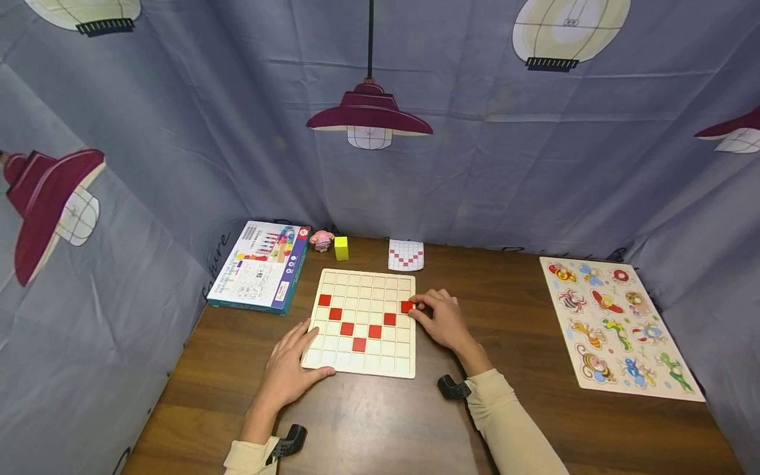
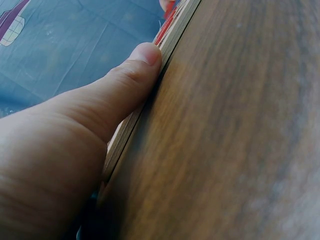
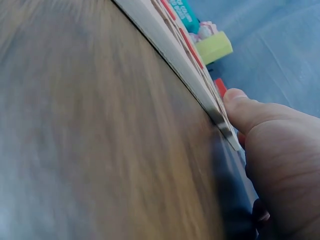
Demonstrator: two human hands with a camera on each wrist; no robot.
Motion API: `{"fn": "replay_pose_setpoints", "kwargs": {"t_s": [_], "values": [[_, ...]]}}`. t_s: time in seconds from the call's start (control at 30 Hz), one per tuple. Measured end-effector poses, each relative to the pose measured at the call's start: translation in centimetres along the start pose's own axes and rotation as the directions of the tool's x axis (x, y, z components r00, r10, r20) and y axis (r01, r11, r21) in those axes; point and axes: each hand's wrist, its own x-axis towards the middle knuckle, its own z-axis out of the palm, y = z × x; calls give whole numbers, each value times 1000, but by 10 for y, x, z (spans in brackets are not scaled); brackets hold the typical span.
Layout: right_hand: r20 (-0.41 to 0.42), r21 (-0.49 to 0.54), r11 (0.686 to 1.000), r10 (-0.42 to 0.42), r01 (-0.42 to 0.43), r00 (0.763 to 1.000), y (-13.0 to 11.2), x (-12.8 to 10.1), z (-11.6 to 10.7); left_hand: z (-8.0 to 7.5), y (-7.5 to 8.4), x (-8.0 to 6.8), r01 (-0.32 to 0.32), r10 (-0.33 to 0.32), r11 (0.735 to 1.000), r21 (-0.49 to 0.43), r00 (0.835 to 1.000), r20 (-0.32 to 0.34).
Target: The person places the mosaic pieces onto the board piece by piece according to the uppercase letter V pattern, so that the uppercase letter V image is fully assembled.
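A square wooden grid board (image 1: 386,364) lies on the brown table, and several red square tiles (image 1: 359,344) form a V shape in its cells. My left hand (image 1: 287,369) rests against the board's lower left corner with fingers spread, the thumb along the near edge. At the board's right edge, my right hand (image 1: 442,320) pinches a red tile (image 1: 406,307) between thumb and fingers, over the upper right arm of the V. In the right wrist view, that tile (image 3: 220,87) shows tilted beside the thumb; the other fingers are mostly hidden.
Behind the board lies a small pattern card (image 1: 406,255) printed with a red V. A yellow block (image 1: 341,248), a pink figurine (image 1: 322,241) and a flat box (image 1: 258,266) stand at the back left. An insect puzzle board (image 1: 617,330) lies at the right.
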Motion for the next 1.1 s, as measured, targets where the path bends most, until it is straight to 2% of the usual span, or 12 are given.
{"fn": "replay_pose_setpoints", "kwargs": {"t_s": [0.27, 0.63, 0.87, 1.1], "values": [[-7, -3, 1000, 8, -8, 1000, 0, 2, 5, 2, 0, 1, -11, 11, 1000, 1, 1000, -8], [-52, 10, 1000, 5, -5, 999, 0, 12, 10, -1, -4, 8, -5, 5, 1000, 1, 1000, 13], [-48, 15, 999, 32, -31, 998, 2, 9, 16, 1, -7, 5, -7, 7, 1000, -1, 1000, 23], [-54, 18, 999, 37, -36, 998, -2, 4, 13, -1, -3, 0, 10, -10, 1000, -26, 999, 31]]}}
